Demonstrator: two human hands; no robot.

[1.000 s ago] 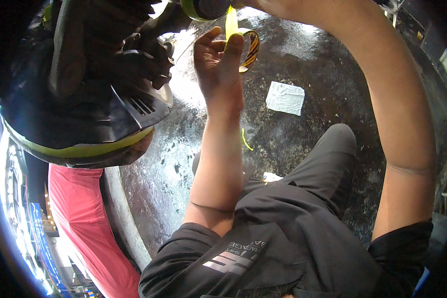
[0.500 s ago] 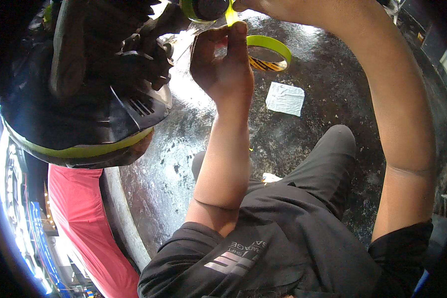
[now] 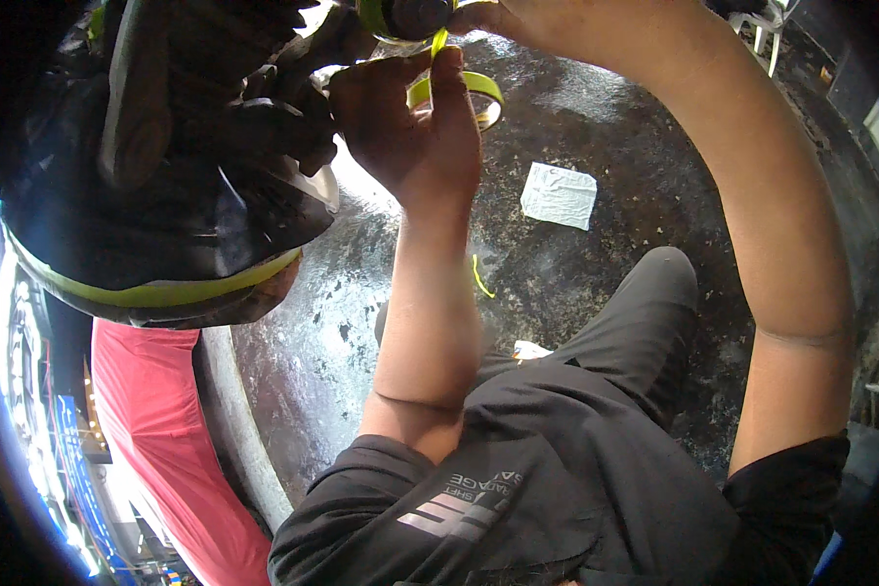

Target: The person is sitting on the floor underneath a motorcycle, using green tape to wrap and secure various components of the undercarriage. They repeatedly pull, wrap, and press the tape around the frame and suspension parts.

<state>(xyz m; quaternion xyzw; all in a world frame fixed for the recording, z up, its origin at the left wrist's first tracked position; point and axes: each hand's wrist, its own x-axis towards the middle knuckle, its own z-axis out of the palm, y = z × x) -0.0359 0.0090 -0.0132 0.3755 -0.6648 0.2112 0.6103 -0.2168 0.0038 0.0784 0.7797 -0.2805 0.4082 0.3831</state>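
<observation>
My left hand [image 3: 410,132] is closed, with thumb and fingers pinching a narrow strip of yellow-green tape [image 3: 439,43]. The tape roll [image 3: 488,90], yellow-green outside, hangs beside this hand, partly hidden by the thumb. Above, the strip runs up to a dark round part [image 3: 405,18] with a yellow-green edge, cut off by the top of the picture. My right hand [image 3: 508,21] is at the right side of that part, thumb against its edge by the strip; its other fingers are mostly out of the picture.
A black machine [image 3: 156,215] with a yellow-green band fills the upper left. Below it lies a pink-red cover [image 3: 156,400]. On the dark, worn floor are a pale square sheet [image 3: 559,195], a short yellow-green scrap [image 3: 481,277] and a small white scrap [image 3: 530,350]. A white chair [image 3: 767,29] stands far right.
My left hand and the tape roll have moved left, and the roll now sits closer behind the thumb. My right hand has shifted slightly left. More of the short scrap on the floor shows.
</observation>
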